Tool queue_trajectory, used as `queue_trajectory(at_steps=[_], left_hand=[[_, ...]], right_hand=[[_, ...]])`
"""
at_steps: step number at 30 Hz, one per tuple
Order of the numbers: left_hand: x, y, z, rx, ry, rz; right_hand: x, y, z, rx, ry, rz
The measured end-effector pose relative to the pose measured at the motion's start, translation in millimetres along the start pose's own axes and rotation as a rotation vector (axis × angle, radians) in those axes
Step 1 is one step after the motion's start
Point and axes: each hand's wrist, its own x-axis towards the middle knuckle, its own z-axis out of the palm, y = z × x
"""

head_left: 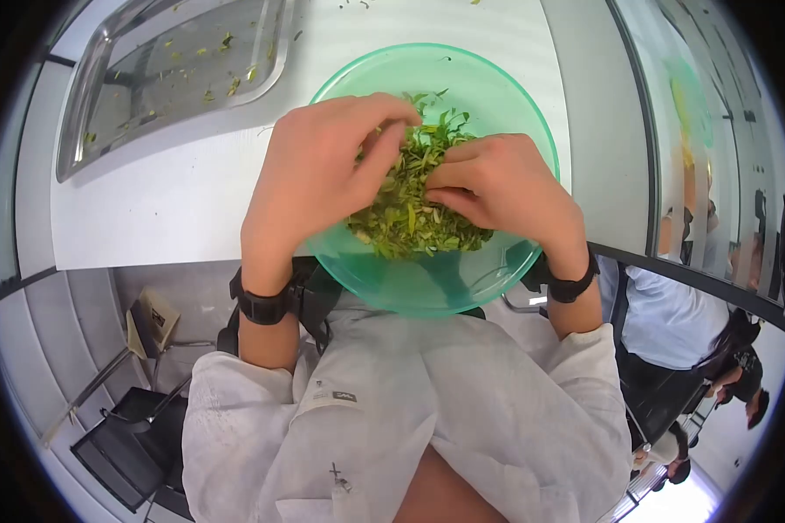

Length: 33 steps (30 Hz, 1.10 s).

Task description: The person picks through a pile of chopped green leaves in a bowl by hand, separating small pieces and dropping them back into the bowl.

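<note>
A translucent green bowl (506,96) sits at the table's front edge, its near rim reaching over the edge. Loose green leaves (419,222) are heaped in it. My left hand (327,166) is over the bowl's left side, fingers curled and closed at the upper left of the heap; what they pinch, if anything, is hidden. At the heap's right side, my right hand (501,185) has its fingertips pressed together among the leaves. Both wrists wear black bands.
A metal tray (279,65) with scattered leaf bits lies at the back left of the white table (148,218). A glass panel stands on the right. Below are a black chair (131,436) at left and seated people (676,318) at right.
</note>
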Motion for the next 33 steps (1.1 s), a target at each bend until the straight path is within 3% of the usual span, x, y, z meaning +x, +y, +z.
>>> queue_trajectory(at_steps=[2, 8, 10, 14, 16, 23, 29, 33], left_hand=[[1, 0, -3, -0.072, -0.011, 0.016], [3, -1, -2, -0.061, -0.020, 0.044], [3, 1, -2, -0.070, -0.014, 0.014], [6, 6, 0, -0.102, -0.019, -0.043], [8, 7, 0, -0.056, -0.028, -0.087], [29, 1, 3, -0.020, -0.120, 0.037], [33, 5, 6, 0.081, -0.167, 0.178], [32, 4, 6, 0.077, -0.168, 0.192]], right_hand=[[0, 3, 6, 0.125, 0.124, -0.126], [-3, 4, 4, 0.176, -0.023, -0.096], [-2, 4, 3, 0.036, -0.104, -0.042], [-2, 8, 4, 0.186, 0.004, -0.117], [0, 6, 0, 0.169, 0.123, -0.052], [4, 25, -7, 0.424, 0.435, 0.049], [0, 20, -7, 0.422, 0.501, 0.028], [1, 22, -9, 0.436, 0.435, 0.005]])
